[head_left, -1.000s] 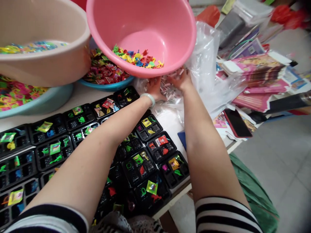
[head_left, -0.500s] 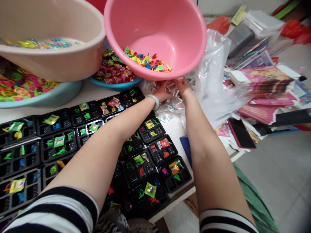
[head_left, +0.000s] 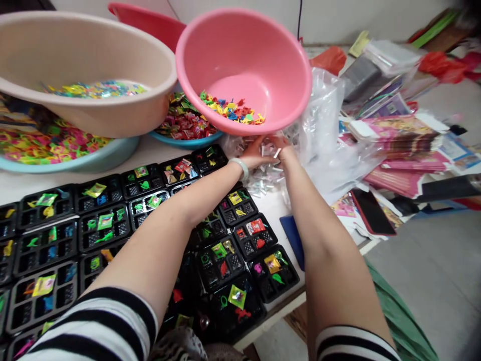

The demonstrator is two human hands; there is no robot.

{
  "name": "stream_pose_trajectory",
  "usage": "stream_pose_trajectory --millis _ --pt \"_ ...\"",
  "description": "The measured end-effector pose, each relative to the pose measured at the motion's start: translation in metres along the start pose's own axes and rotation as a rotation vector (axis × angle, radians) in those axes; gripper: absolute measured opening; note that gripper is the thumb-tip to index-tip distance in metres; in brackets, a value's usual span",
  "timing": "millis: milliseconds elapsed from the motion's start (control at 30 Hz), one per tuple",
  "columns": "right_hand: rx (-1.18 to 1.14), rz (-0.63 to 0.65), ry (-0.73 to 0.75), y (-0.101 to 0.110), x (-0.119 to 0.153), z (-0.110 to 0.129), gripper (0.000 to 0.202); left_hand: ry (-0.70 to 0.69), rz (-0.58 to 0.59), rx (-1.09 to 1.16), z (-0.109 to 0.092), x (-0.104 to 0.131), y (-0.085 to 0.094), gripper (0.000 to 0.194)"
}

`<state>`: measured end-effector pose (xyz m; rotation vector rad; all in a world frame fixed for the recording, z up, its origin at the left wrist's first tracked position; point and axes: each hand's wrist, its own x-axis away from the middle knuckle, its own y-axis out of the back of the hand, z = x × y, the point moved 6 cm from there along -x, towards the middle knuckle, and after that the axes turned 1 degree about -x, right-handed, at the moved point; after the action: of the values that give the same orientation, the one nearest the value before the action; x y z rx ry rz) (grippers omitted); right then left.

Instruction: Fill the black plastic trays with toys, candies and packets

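Note:
Below the tilted pink basin [head_left: 240, 125], both my hands reach into a heap of small clear-and-white plastic pieces [head_left: 265, 180]. My left hand [head_left: 253, 154], a pale bangle [head_left: 244, 169] at its wrist, curls thumb and fingers around some of these pieces. Facing it from the right, my right hand [head_left: 280, 146] has its fingers bent over pieces between the two hands. The exact kind of piece is too small to make out, and some fingertips are hidden. Black compartment trays [head_left: 246, 200] with little toys and sachets lie in rows left of the heap and beneath my left arm.
A beige basin [head_left: 112, 118] and blue basins [head_left: 124, 150] of colourful small items stand at the left. Clear plastic bags [head_left: 323, 130], stacked pink printed packaging [head_left: 402, 130] and a phone [head_left: 374, 210] lie to the right. The table's front edge [head_left: 278, 313] runs near my body.
The view has shifted, so the basins and trays show lower and more to the right. My hands stay in the heap, and their fingers have drawn closer together around the small pieces.

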<state>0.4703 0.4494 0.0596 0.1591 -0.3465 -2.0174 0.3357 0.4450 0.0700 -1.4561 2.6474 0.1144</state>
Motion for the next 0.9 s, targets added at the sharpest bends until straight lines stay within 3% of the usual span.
stream_pose_trajectory --millis 100,267,467,567,667,767,900 --pt "-0.121 -0.066 -0.056 0.016 0.008 0.007 0.021 -0.057 0.022 0.027 -0.006 -0.001 -0.013 0.102" --pt "-0.158 -0.143 0.000 0.045 0.026 0.031 0.024 -0.139 0.007 0.022 -0.021 -0.001 -0.033 0.101" --pt "-0.236 -0.209 0.021 0.060 0.085 0.054 0.016 -0.191 0.018 -0.107 -0.048 0.037 -0.047 0.093" --pt "-0.252 -0.224 0.041 0.057 0.122 0.062 0.015 -0.230 0.010 -0.150 -0.063 0.073 -0.045 0.090" --pt "-0.280 -0.122 0.078 0.041 0.162 0.071 0.022 -0.234 -0.032 -0.193 -0.079 0.121 -0.032 0.089" --pt "-0.331 -0.023 0.120 0.017 0.208 0.084 0.036 -0.200 -0.098 -0.256 -0.096 0.178 -0.009 0.086" --pt "-0.397 0.080 0.178 -0.028 0.277 0.101 0.038 -0.178 -0.180 -0.320 -0.120 0.262 0.027 0.086"
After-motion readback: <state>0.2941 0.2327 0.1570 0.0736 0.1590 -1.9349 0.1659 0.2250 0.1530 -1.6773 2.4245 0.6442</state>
